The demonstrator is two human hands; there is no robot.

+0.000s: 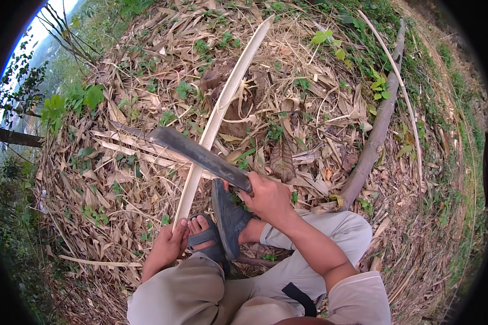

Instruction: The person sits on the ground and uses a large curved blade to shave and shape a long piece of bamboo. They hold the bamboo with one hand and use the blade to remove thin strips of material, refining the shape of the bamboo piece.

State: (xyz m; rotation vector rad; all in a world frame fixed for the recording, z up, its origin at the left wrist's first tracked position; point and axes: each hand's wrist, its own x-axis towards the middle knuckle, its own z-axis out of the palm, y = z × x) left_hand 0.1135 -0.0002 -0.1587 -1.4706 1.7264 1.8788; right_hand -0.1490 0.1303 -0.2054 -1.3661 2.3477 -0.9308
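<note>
A long pale strip of split bamboo (222,103) slants away from me, its near end pinched in my left hand (169,242). Its far part lies across a brown stump (217,76), where pale shavings (246,88) cluster beside it. My right hand (268,199) is closed around the handle end of a machete (200,154). The dark blade reaches up and left and crosses over the strip; whether it touches the strip I cannot tell. The handle itself is mostly hidden by my fingers.
My sandalled feet (230,225) are just beyond my left hand. More split strips (141,149) lie left of the blade. A thick branch (377,130) and a thin pale stick (398,76) lie to the right. Dry leaves (309,141) and small green plants cover the sloping ground.
</note>
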